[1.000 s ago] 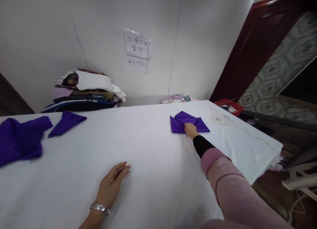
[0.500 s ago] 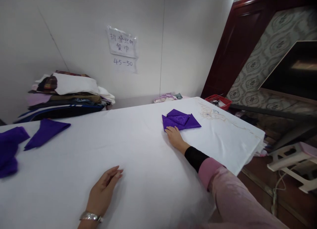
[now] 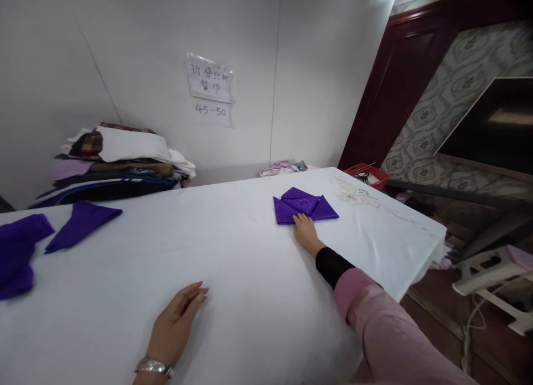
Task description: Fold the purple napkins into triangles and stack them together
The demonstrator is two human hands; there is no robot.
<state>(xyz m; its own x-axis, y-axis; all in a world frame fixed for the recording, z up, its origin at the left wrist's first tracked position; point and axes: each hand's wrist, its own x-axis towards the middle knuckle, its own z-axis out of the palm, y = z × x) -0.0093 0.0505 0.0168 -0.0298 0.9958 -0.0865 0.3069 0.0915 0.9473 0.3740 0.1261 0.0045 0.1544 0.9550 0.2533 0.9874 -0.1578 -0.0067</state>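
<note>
Right hand (image 3: 305,229), flat & spread, shifted right since 0.5 s ago, fingertips now touching purple napkin (image 3: 303,205).

A: Where does the view sit?
B: On the person's head, looking forward and down across the white tabletop (image 3: 250,263) toward the wall (image 3: 166,41).
A: How near?
B: Close; the tabletop's near edge runs under the frame.

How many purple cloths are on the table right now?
3: a folded purple napkin at the right hand; a folded triangle far left; a crumpled one at the left edge, possibly several.
</note>
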